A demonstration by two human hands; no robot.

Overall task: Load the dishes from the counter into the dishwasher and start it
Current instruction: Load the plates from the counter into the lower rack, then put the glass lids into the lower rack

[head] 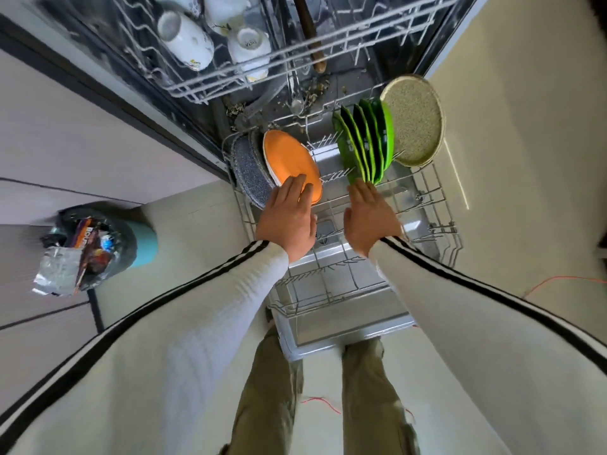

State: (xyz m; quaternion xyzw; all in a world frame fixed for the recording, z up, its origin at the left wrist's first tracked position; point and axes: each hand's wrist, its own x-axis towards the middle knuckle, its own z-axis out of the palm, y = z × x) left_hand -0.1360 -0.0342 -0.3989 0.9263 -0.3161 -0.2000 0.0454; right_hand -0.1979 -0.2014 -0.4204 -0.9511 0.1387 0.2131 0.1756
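Observation:
The dishwasher's lower rack (437,205) is pulled out over the open door (345,330). An orange plate (289,160) stands on edge at its left, leaning against a speckled grey pan (249,169). My left hand (289,218) touches the orange plate's near edge with straight fingers. Several green plates (364,142) stand in the rack's tines, with a beige speckled plate (415,121) behind them. My right hand (369,218) reaches flat toward the green plates, fingertips at their near edges. White cups (187,39) sit upside down in the upper rack (262,65).
A bin (98,244) lined with a black bag and full of wrappers stands on the floor at the left, beside the cabinet fronts. An orange cord (558,284) runs across the floor at the right. My legs stand at the door's front edge.

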